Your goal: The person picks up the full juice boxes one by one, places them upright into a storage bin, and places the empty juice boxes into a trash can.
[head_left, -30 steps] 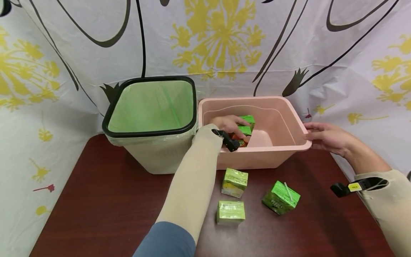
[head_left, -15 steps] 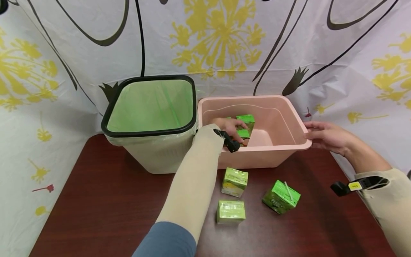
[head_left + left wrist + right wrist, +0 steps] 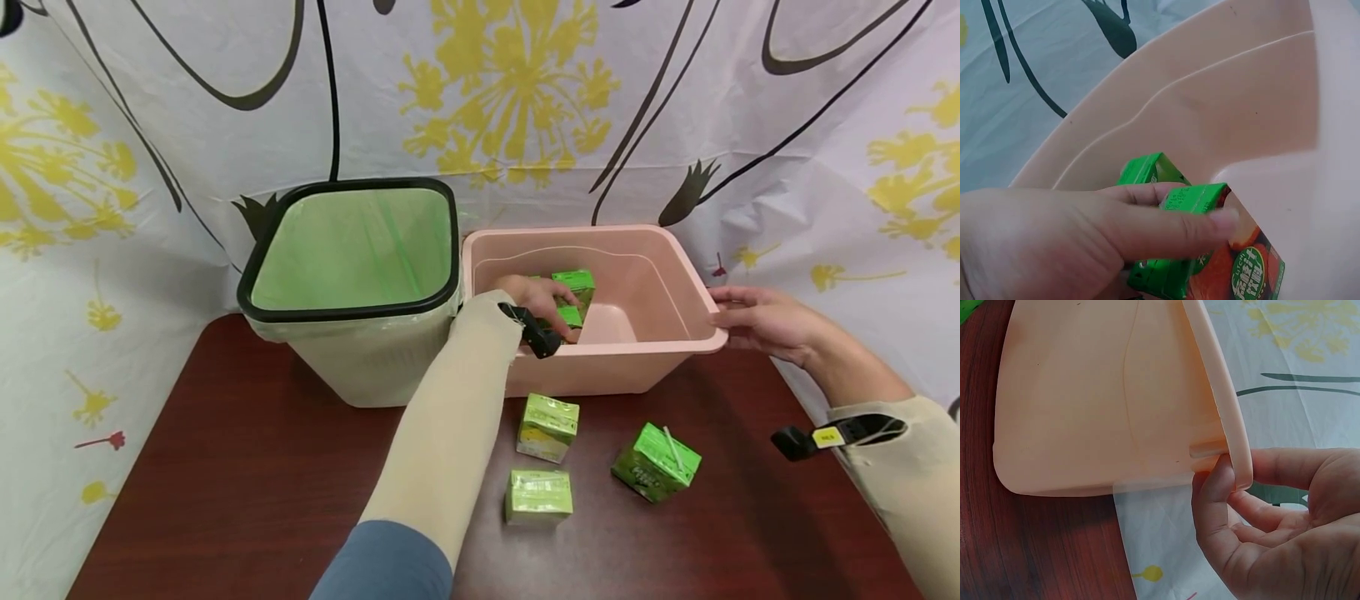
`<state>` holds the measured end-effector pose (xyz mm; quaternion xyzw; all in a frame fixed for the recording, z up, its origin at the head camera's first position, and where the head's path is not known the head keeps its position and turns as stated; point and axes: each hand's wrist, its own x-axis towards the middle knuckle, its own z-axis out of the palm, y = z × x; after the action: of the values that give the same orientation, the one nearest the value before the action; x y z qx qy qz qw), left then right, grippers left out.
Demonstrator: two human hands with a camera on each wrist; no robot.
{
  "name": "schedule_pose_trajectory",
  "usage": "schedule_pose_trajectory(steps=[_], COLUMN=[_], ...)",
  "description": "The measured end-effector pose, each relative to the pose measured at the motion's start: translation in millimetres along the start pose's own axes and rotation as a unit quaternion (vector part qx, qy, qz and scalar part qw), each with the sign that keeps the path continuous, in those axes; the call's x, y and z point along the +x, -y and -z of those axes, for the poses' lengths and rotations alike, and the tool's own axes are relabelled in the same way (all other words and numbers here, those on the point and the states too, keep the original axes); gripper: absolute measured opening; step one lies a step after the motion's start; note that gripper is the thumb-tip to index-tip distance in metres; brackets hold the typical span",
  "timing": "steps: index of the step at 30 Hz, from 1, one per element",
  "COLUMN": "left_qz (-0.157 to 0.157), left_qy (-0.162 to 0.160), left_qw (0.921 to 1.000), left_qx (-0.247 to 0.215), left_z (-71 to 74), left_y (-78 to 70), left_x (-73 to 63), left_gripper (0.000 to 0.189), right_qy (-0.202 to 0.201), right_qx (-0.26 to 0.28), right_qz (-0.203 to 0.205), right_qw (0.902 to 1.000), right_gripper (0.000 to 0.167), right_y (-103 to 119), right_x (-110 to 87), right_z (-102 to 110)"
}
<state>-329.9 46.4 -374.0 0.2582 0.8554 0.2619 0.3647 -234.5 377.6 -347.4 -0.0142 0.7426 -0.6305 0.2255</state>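
Observation:
My left hand [image 3: 536, 297] is down inside the pink plastic tub [image 3: 577, 371], at its left end. In the left wrist view it grips a juice carton [image 3: 1250, 265] with a green top and red-orange fruit print, the thumb across the printed side. Behind that carton, partly covered by the fingers, stands another green carton [image 3: 1141, 170]. My right hand [image 3: 776, 325] is at the tub's right end; the right wrist view shows its thumb and fingers pinching the rim [image 3: 1229, 406].
A bin [image 3: 375, 358] with a black rim and pale green liner stands left of the tub. On the dark red-brown table [image 3: 225, 483] in front are two light green cartons [image 3: 547, 427] and a darker green carton [image 3: 654, 467] with a straw. A patterned curtain [image 3: 510, 200] hangs behind.
My left hand's fingers, spread over the cartons a second ago, have drawn down around one, covering most of its red side. My right hand stays on the rim.

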Motion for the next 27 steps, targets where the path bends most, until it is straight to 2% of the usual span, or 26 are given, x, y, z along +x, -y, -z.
schedule_pose_trajectory(steps=[2, 6, 8, 10, 14, 18, 20, 27], left_qz=[-0.016, -0.026, -0.026, -0.030, -0.033, -0.032, -0.048, -0.145], left_qy=[0.010, 0.032, 0.035, 0.032, -0.008, -0.060, -0.073, -0.087], left_qw=[0.9993, 0.9950, 0.9948, 0.9966, 0.9986, 0.9960, 0.9940, 0.9821], left_qx=[0.033, 0.091, 0.092, 0.069, 0.039, 0.057, 0.066, 0.081], left_z=[3.0, 8.7, 10.8, 12.1, 11.8, 10.5, 9.1, -1.4], left_y=[-5.4, -18.6, -26.7, -34.9, -51.3, -67.2, -73.5, -83.6], left_x=[-7.2, -12.9, -15.3, -18.9, -29.8, -44.6, -51.8, -79.0], left_gripper=[0.057, 0.046, 0.038, 0.032, 0.030, 0.045, 0.049, 0.046], right_qy=[0.002, 0.006, 0.009, 0.010, 0.012, 0.017, 0.018, 0.015], right_qx=[0.001, 0.010, 0.017, 0.025, 0.035, 0.040, 0.042, 0.043], right_qz=[0.000, 0.004, 0.008, 0.010, 0.014, 0.019, 0.021, 0.020], right_qw=[1.0000, 0.9999, 0.9998, 0.9996, 0.9992, 0.9989, 0.9987, 0.9988], right_gripper=[0.038, 0.039, 0.039, 0.039, 0.040, 0.040, 0.040, 0.041], right_y=[0, 0, 0, -1, -2, -3, -3, -2], right_x=[0.3, 0.2, 0.0, -0.2, -1.3, -2.0, -2.1, -2.1], right_z=[0, 0, 0, 1, 1, 1, 1, -1])
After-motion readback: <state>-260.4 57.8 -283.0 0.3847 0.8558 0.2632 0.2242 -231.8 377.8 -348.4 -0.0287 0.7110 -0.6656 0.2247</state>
